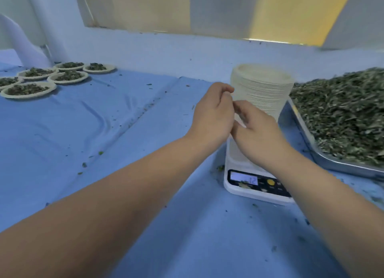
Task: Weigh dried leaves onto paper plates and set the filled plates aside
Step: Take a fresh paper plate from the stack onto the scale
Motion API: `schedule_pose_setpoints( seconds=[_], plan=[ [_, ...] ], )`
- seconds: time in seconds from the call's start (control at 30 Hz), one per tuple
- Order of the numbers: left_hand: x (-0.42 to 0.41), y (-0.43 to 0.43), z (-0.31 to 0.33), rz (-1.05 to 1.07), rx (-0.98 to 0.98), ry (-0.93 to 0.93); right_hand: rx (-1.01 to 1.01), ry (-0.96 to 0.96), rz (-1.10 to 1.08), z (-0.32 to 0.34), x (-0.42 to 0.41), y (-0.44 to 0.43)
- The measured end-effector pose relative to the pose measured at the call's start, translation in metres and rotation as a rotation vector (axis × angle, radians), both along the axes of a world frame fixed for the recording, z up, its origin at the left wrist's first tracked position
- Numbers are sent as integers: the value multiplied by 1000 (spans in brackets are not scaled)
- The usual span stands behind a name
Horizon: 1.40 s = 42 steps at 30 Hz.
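Left hand and right hand curl against the upright plate stack; hands' grip cannot be told.

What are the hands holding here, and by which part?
Cannot be told. The left hand and right hand curl their fingers at the left edge of the paper plate stack, but blur hides any grip.

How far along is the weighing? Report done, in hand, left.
Done: several filled plates sit aside, far left. In hand: left hand and right hand work at the plate stack, apparently separating one. Left: tray heaped with leaves; weighing on the scale ahead.
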<state>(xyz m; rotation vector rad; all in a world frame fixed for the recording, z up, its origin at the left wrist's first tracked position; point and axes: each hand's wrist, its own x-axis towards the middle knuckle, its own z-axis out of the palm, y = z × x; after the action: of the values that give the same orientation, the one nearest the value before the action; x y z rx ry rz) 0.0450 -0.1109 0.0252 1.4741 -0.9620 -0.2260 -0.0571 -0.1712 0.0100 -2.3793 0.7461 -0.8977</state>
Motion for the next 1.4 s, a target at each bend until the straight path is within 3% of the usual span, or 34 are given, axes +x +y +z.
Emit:
schedule_pose_setpoints(
  seconds=[0.13, 0.27, 0.47, 0.63, 0.77, 1.17, 1.4],
  plan=[
    [-25, -26, 5, -68, 30, -321, -76, -36, -174, -11, -72, -31],
    [-26, -57, 17, -90, 223, -741, -188, 111, -366, -25, -136, -68],
    [-21, -100, 38, -19, 435, -1128, -169, 292, -573, -34, -167, -95],
    [-16, -120, 38, 38, 503, -1175, -265, 508, -581, -42, -150, -92],
    [-17, -123, 41, 82, 535, -1152, -286, 556, -608, -44, -147, -93],
    [-13, -117, 60, 78, 598, -1554, -365, 502, -619, -49, -148, -96],
    [-11, -120, 62, 58, 604, -1615, -367, 484, -618, -51, -148, -97]
  ],
)
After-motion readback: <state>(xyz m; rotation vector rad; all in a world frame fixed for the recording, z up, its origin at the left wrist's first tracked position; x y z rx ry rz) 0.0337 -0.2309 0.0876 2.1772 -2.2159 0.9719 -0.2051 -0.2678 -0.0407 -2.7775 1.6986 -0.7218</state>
